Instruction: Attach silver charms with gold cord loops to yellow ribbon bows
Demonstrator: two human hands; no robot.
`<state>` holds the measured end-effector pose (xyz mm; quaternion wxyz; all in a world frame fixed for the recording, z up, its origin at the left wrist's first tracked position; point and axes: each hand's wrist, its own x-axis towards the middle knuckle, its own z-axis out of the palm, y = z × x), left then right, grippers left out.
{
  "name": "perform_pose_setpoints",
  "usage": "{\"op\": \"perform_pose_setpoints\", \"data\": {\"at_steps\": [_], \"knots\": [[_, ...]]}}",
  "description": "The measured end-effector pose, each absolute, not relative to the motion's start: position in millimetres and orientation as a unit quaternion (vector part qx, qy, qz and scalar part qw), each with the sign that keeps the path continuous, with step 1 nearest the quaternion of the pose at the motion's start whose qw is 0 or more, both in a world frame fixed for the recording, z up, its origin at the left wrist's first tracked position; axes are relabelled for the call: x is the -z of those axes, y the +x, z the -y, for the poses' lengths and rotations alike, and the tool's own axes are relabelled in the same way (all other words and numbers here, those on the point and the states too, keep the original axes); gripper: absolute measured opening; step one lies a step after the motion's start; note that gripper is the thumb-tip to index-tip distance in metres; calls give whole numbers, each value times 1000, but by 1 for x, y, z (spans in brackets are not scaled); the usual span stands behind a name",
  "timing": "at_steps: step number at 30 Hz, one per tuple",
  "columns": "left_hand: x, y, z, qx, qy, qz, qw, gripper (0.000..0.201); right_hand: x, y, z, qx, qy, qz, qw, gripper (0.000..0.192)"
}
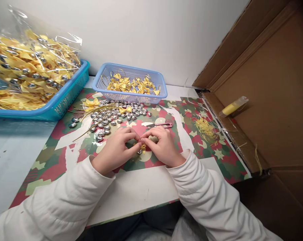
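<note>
My left hand (120,147) and my right hand (162,145) meet fingertip to fingertip over the middle of the table, both closed in a pinch. Just under the fingers shows a small yellow ribbon bow (143,147), with a silver bell (140,152) hanging below it. The fingers hide most of the bow and whatever joins it to the bell. Beyond my hands lies a pair of thread snips (161,125) with a pinkish handle. Many loose silver bells (106,122) are spread past my left hand, with gold cords (96,112) and a few yellow bows (91,104) on top.
A blue basket (130,96) with yellow bows stands at the back. On the left, a larger blue basket (58,105) bears a clear bag (35,63) full of bows with bells. Yellow thread scraps (206,129) lie at right, near a cardboard wall (267,83) and a yellow tube (233,106).
</note>
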<state>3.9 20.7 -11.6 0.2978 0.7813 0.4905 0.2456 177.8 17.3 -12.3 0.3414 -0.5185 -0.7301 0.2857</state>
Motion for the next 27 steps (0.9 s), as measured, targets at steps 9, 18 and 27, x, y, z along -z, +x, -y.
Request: {"op": "perform_pose_setpoints", "data": {"at_steps": [9, 18, 27], "knots": [[12, 3, -21, -244, 780, -490, 302, 31, 15, 181, -19, -306, -526, 693, 386, 9], [11, 5, -19, -256, 767, -502, 308, 29, 9, 184, -18, -262, -565, 710, 329, 19], [13, 7, -18, -267, 773, -497, 292, 29, 19, 167, -14, -259, -568, 707, 333, 18]]}}
